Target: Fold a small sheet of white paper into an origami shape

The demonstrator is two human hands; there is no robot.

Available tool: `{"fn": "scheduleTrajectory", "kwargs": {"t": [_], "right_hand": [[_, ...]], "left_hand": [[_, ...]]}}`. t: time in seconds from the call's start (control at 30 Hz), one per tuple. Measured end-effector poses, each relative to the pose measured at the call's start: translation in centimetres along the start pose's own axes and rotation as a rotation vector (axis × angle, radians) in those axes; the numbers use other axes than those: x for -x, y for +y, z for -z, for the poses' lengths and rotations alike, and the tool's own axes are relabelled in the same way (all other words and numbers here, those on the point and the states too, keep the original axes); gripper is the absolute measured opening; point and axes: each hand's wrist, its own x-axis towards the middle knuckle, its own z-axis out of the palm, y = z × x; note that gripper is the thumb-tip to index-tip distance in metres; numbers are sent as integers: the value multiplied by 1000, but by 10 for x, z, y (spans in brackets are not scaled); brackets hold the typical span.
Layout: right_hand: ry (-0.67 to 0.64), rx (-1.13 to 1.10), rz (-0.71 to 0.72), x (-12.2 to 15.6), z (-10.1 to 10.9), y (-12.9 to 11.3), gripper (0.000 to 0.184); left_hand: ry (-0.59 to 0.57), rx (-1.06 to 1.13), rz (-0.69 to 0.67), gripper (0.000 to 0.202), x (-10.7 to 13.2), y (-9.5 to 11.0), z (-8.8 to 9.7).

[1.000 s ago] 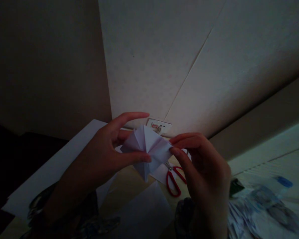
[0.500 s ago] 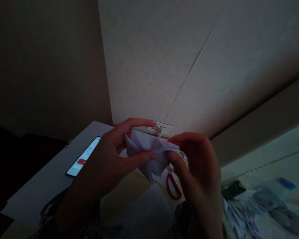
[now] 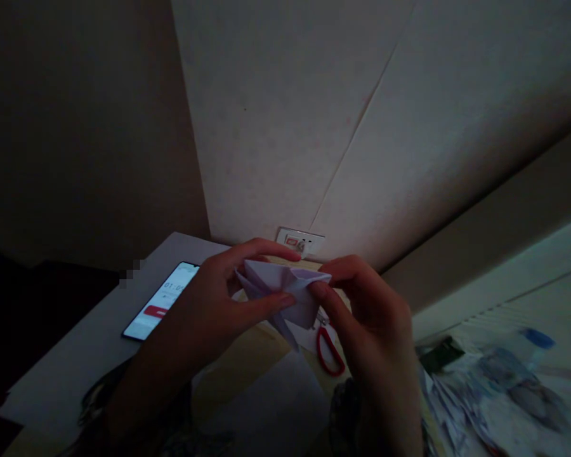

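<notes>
Held up between both hands is a folded piece of white paper (image 3: 266, 277) with several creased, pointed flaps. My left hand (image 3: 223, 292) grips its left part, thumb across the near face and index finger stretched along behind the top edge. My right hand (image 3: 371, 317) pinches the upper right corner between thumb and fingers. Below the folded paper, red-handled scissors (image 3: 329, 352) lie on the table, their blades partly hidden. A flat sheet of white paper (image 3: 276, 400) lies nearer to me, under my wrists.
A lit phone (image 3: 159, 304) rests on white sheets (image 3: 71, 355) at the left. The wall behind carries a socket (image 3: 299, 242) with a plug. At the right are a clear bottle with a blue cap (image 3: 537, 338), plastic wrapping and a pile of papers (image 3: 450, 406).
The folded paper has tilted, so its front face looks narrower and its left flaps point more sideways. Both hands keep hold of it, the right slightly further left. The whole view has shifted slightly.
</notes>
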Motion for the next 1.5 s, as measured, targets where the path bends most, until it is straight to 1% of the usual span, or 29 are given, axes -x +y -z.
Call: {"fn": "scheduleTrajectory", "kwargs": {"t": [0.13,0.23,0.47,0.6,0.63,0.7,0.77,0.83,1.0,1.23,1.37,1.5], "right_hand": [[-28,44,55,-1,1,-2,11],[-26,61,86,-1,1,-3,12],[15,25,90,2,0,-1,9],[59,-29,110,4,-1,0,22],[60,-33,119,4,-1,-1,22],[47,-19,133,5,-1,-2,17],[25,4,142,5,0,-3,8],[22,21,142,4,0,-4,5],[66,32,115,3,0,-2,8],[69,39,110,5,0,-1,10],[80,13,125,5,-1,-1,13],[77,-5,83,2,-1,-1,11]], "left_hand": [[5,-68,20,26,0,1,2],[15,-81,40,19,1,4,2],[-17,11,87,12,0,6,-2],[-15,51,99,13,0,5,-4],[-16,58,101,14,0,4,-4],[-10,66,108,15,0,3,-5],[-2,62,103,16,1,3,-5],[5,37,85,15,1,4,-5],[-18,-23,51,10,1,8,-5],[-23,2,57,12,1,4,-6],[-15,0,58,12,3,5,-7],[20,-22,13,9,4,9,-8]]}}
